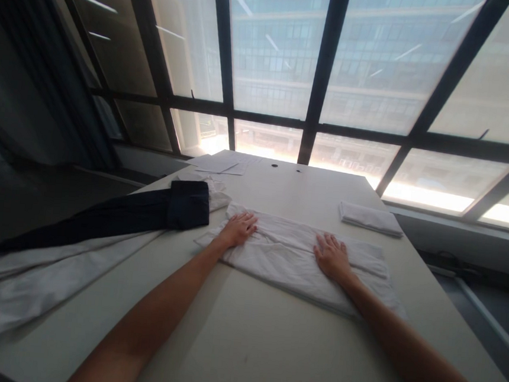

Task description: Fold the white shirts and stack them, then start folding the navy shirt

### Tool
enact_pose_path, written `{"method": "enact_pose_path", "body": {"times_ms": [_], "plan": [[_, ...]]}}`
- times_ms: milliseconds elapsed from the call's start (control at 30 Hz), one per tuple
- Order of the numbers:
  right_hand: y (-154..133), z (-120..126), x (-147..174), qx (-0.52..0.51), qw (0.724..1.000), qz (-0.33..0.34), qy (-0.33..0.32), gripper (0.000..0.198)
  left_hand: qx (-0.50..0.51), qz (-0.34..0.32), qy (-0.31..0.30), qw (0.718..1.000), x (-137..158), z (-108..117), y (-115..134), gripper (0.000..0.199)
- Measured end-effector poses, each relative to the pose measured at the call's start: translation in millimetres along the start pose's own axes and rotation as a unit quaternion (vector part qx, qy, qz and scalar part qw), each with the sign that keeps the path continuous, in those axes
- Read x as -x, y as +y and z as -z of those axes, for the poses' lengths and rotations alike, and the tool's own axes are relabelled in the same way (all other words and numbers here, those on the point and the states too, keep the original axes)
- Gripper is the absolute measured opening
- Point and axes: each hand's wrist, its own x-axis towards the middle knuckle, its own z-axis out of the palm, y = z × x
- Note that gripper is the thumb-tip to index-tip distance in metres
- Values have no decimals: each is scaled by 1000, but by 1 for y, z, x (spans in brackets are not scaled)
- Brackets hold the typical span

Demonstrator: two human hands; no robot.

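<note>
A white garment, folded into a long strip with wrinkles across it, lies flat on the white table. My left hand rests palm down on its left part, fingers stretched out. On the right part of the same cloth lies my right hand, also flat with its fingers a little spread. Neither hand grips anything. The exact kind of garment cannot be made out.
Dark trousers and white clothes are heaped along the table's left edge, partly hanging over. A folded white cloth sits at the right edge. Paper sheets lie at the far left, before tall windows.
</note>
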Motion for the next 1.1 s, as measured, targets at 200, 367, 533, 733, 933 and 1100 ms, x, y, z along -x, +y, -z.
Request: {"method": "enact_pose_path", "body": {"times_ms": [200, 367, 533, 733, 933, 1100], "plan": [[-1, 1, 1, 4, 1000, -11, -8, 56, 3, 2, 3, 1000, 0, 0, 0, 47], [-2, 3, 2, 6, 1000, -7, -10, 56, -1, 2, 0, 1000, 0, 0, 0, 47], [-2, 2, 2, 1, 1000, -6, -4, 56, -5, 4, 0, 1000, 0, -1, 0, 47], [-1, 0, 1, 1, 1000, -4, 0, 55, -3, -2, 4, 1000, -1, -3, -2, 48], [0, 1, 1, -3, 1000, 0, 0, 54, -8, -5, 6, 1000, -1, -5, -3, 48], [-1, 1, 5, 3, 1000, 7, 7, 54, -19, 3, 11, 1000, 4, -7, 1, 49]]}}
